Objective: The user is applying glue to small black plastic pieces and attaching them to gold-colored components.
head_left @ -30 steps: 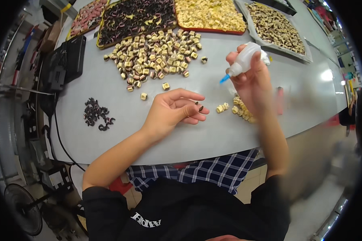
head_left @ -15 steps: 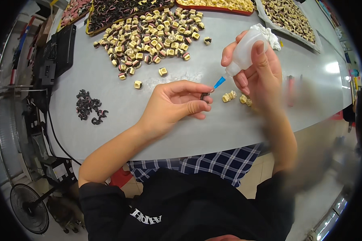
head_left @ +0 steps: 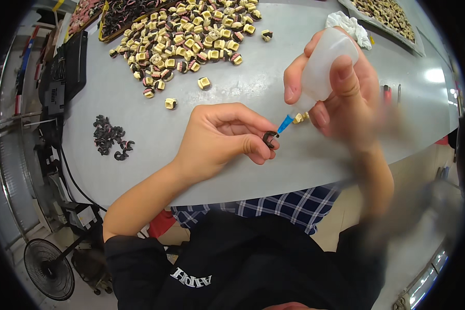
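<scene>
Bottle point(head_left: 328, 64) nearer, slanting tip-down leftward in right hand point(head_left: 359, 82); left hand point(head_left: 214, 135) pinches black piece point(head_left: 266, 138).

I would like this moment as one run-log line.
left hand: holds black curved piece | right hand: holds squeeze bottle | blue tip: at piece, contact unclear | nearby: black pieces

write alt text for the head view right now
A person's left grip pinches a small dark C-shaped piece, while the right grip holds a translucent squeeze bottle, its blue tip at the piece. On the grey table, a heap of cream and dark pieces lies farther off, with a small pile of dark pieces at left.
</scene>
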`<control>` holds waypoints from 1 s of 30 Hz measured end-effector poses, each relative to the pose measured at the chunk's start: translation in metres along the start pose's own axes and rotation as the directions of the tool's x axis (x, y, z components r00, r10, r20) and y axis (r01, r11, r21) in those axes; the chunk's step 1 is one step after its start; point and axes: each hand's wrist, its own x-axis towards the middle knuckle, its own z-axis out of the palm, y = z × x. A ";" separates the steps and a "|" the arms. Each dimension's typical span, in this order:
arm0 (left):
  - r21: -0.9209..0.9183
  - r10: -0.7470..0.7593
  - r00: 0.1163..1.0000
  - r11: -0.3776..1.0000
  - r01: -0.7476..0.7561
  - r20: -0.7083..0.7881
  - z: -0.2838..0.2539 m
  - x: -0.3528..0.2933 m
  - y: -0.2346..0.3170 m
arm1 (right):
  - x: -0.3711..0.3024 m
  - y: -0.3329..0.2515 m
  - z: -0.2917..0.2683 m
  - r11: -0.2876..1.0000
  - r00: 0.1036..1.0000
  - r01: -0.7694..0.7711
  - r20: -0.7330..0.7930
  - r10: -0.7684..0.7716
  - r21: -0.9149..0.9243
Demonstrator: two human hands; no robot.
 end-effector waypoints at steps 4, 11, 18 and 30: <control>-0.021 -0.007 1.000 1.000 0.007 0.002 0.002 0.000 0.001 | -0.003 0.002 -0.005 0.999 1.000 -0.029 0.006 0.029 -0.041; -0.029 0.001 1.000 1.000 -0.002 -0.029 0.003 0.001 0.001 | -0.002 0.003 -0.006 0.997 0.999 -0.025 0.041 0.028 -0.075; -0.013 0.000 1.000 1.000 0.000 -0.017 0.003 0.000 0.001 | -0.002 0.000 -0.006 0.994 0.997 -0.065 0.042 0.069 -0.089; -0.025 0.037 0.999 0.999 -0.036 0.017 0.003 -0.001 -0.001 | -0.002 -0.002 -0.008 0.992 0.998 -0.026 0.055 0.033 -0.128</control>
